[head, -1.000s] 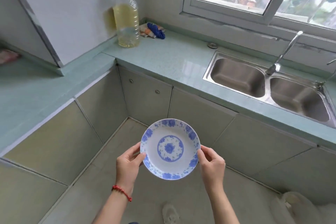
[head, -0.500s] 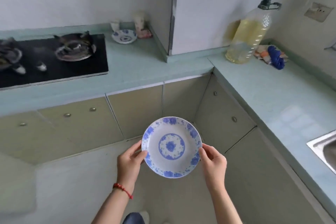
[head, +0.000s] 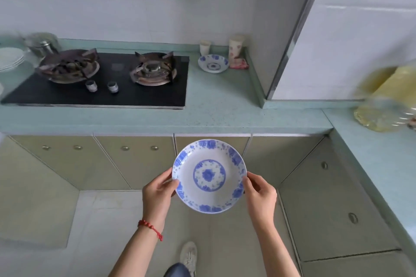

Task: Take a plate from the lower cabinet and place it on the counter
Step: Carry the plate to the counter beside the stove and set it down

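Note:
A white plate with blue flowers (head: 209,175) is held level in front of me, below the counter's front edge. My left hand (head: 157,195) grips its left rim and my right hand (head: 261,195) grips its right rim, thumbs on top. The pale green counter (head: 216,105) runs across the view above the plate, with shut lower cabinet doors (head: 135,159) under it. A red bead bracelet sits on my left wrist.
A black two-burner gas hob (head: 101,78) fills the counter's left part. A second blue-patterned dish (head: 213,63), two cups and a pink cloth stand at the back corner. White plates (head: 10,58) stack at far left. An oil bottle (head: 387,99) stands at right.
The view has swung left from the sink side to the hob side. The plate stays held by both hands the same way in front of me.

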Motion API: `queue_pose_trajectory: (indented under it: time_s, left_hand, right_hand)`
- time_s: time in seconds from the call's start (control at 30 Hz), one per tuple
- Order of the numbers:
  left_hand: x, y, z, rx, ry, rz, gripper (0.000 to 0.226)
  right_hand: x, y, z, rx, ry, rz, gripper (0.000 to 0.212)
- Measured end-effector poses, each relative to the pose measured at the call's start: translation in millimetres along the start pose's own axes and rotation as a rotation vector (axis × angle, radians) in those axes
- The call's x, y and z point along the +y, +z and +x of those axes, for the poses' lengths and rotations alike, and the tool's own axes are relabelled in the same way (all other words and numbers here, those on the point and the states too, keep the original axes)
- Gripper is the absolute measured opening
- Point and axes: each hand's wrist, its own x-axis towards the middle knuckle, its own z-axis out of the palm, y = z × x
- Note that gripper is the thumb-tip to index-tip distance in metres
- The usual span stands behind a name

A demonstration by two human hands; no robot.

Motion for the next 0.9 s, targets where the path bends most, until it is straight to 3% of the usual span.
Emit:
queue_pose_trajectory:
  time_s: [0.43,0.8,0.9]
  left_hand:
    - [30.4,72.5,177.6,-0.071,0.004,0.031,0.045]
    - [17.6,148.0,290.6,0.041,-0.034,0.047,0.050]
    - [15.7,165.8,315.5,0.078,-0.053,0.076,0.041]
  right_hand:
    - [-37.7,67.8,162.3,0.058,0.006,-0.013,0.026]
    - [-32.9,105.6,318.9,-0.067,0.030,-0.053,0.030]
    - [-33.4,112.0,355.0,-0.099,0.029,-0.081,0.031]
